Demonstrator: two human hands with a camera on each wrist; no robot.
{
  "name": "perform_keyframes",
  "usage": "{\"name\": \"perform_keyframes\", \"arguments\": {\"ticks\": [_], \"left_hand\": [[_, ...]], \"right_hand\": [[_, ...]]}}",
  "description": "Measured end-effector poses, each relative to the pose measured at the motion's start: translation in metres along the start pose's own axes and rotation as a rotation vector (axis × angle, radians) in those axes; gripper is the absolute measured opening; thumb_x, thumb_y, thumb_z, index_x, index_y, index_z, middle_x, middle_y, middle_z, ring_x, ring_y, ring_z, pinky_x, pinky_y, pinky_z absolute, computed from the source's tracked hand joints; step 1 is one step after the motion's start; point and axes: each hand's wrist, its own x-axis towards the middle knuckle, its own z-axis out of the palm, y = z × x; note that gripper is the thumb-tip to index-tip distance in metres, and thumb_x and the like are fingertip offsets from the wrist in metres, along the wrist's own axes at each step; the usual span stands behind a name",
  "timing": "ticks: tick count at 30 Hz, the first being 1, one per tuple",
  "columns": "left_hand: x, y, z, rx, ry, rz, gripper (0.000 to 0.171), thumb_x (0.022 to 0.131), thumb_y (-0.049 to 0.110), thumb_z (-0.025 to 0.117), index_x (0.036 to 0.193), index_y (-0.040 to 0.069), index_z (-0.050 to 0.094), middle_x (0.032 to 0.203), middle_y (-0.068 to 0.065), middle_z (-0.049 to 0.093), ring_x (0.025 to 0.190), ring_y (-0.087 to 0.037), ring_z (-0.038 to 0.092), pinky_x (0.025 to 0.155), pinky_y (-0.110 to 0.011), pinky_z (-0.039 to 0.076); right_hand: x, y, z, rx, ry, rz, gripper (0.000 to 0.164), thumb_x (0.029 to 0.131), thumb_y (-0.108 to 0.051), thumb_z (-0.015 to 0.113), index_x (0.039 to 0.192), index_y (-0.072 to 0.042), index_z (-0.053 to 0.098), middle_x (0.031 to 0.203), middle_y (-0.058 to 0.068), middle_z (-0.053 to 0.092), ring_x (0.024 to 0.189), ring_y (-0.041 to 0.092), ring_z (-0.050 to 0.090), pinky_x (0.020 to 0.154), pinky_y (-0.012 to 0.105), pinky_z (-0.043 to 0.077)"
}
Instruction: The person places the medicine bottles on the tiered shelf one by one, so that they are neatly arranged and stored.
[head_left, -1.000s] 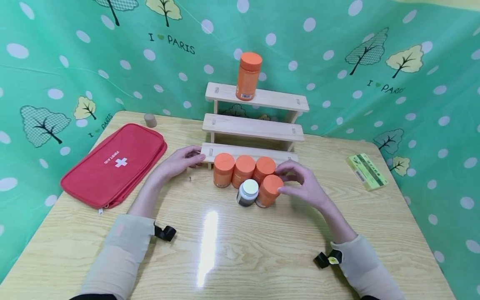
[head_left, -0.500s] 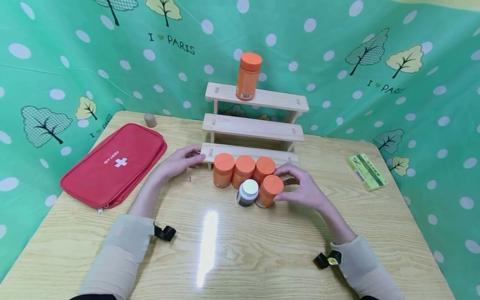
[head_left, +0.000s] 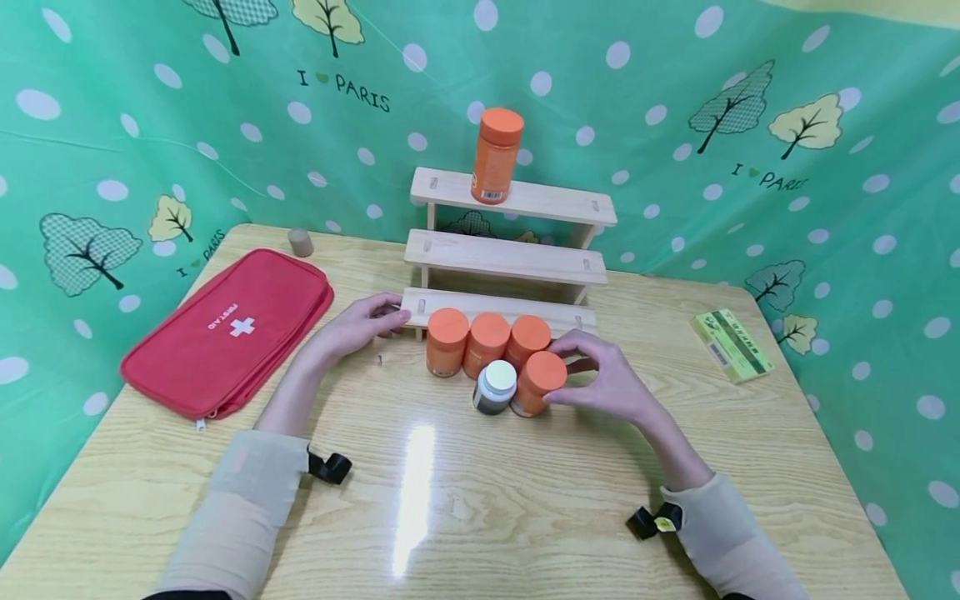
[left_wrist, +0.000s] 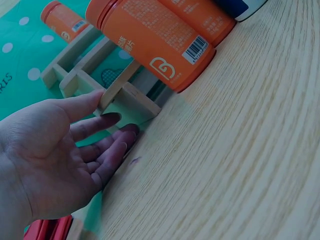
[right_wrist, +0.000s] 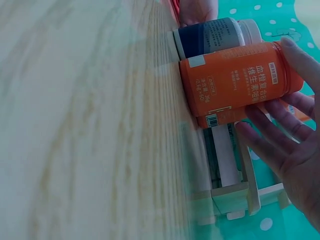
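A three-step wooden shelf rack [head_left: 506, 254] stands at the back of the table. My left hand [head_left: 362, 323] pinches the left end of its lowest step, thumb above and index finger beneath. In front of the rack, three orange bottles [head_left: 487, 343] stand side by side. Before the rightmost of them is another orange bottle [head_left: 538, 383], held by my right hand [head_left: 609, 382] with thumb near its lid and fingers behind. In the right wrist view this bottle [right_wrist: 225, 82] shows white printing. Directly left of it stands a white-capped bottle [head_left: 495, 387] with a dark label.
One more orange bottle [head_left: 497, 158] sits on the top step. A red first aid pouch [head_left: 232, 325] lies at left, with a small grey cylinder [head_left: 301, 242] behind it. A green-yellow box [head_left: 731, 344] lies at right. A patterned green cloth [head_left: 675, 150] hangs behind.
My right thumb has shifted left and down from the front bottle's lid onto its side. The left hand and the bottles stay in place.
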Motion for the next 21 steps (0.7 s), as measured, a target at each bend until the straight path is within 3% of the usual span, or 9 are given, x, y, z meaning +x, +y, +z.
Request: {"name": "perform_keyframes", "arguments": {"ticks": [12, 21], "left_hand": [[0.001, -0.002, 0.000, -0.006, 0.005, 0.019, 0.056, 0.106, 0.036, 0.056, 0.150, 0.003, 0.045, 0.140, -0.024, 0.057, 0.129, -0.037, 0.056, 0.113, -0.051, 0.044], [0.002, -0.003, 0.000, -0.007, 0.004, 0.022, 0.056, 0.106, 0.036, 0.056, 0.150, 0.003, 0.045, 0.139, -0.024, 0.057, 0.128, -0.037, 0.056, 0.112, -0.050, 0.045]], "right_hand": [[-0.003, -0.002, -0.009, 0.003, -0.024, -0.002, 0.047, 0.081, -0.015, 0.088, 0.123, -0.022, 0.069, 0.117, 0.000, 0.069, 0.102, 0.014, 0.069, 0.086, 0.030, 0.060], [-0.005, -0.002, -0.023, 0.057, -0.030, -0.027, 0.048, 0.085, -0.004, 0.080, 0.129, -0.014, 0.064, 0.123, 0.001, 0.067, 0.108, 0.009, 0.068, 0.090, 0.026, 0.059]]}}
